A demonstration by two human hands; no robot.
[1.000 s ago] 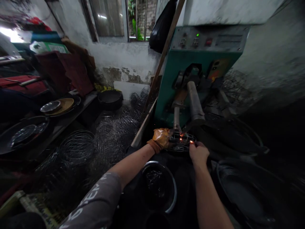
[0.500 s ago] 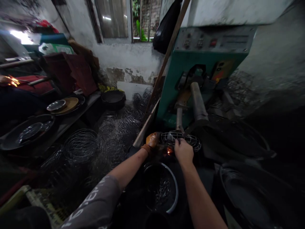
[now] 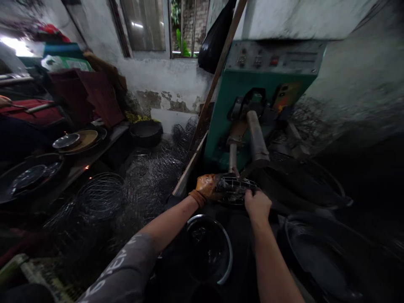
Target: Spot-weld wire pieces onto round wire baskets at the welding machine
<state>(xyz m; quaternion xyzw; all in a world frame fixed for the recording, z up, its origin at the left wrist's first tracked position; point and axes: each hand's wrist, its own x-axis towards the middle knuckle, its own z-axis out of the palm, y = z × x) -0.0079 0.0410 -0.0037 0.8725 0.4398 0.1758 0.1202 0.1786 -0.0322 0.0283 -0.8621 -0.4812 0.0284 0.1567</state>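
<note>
A round wire basket [image 3: 235,184] is held between my two hands at the electrode arms of a green spot welding machine [image 3: 217,113]. My left hand [image 3: 205,186], in an orange glove, grips the basket's left side. On its right rim, the bare fingers of my right hand [image 3: 258,204] are closed. The lower machine arm [image 3: 232,158] reaches the basket's far side; the thicker upper arm [image 3: 257,136] slopes down above it. Exactly where the arm tips touch the wire is too dark to tell. Below my hands stands a dark round bowl [image 3: 229,256] with a shiny rim and small metal pieces inside.
Wire rings and frames [image 3: 102,195] lie heaped on the floor to the left. A bench [image 3: 94,145] there carries pans and a tray. Dark basins [image 3: 325,261] stand at right. A wooden board [image 3: 191,164] leans beside the machine. Part of another person [image 3: 19,134] shows far left.
My right hand has shifted right along the basket rim. The glowing spark under the basket is gone. The flare at the other person's hand has faded, with sparks now falling by the bench.
</note>
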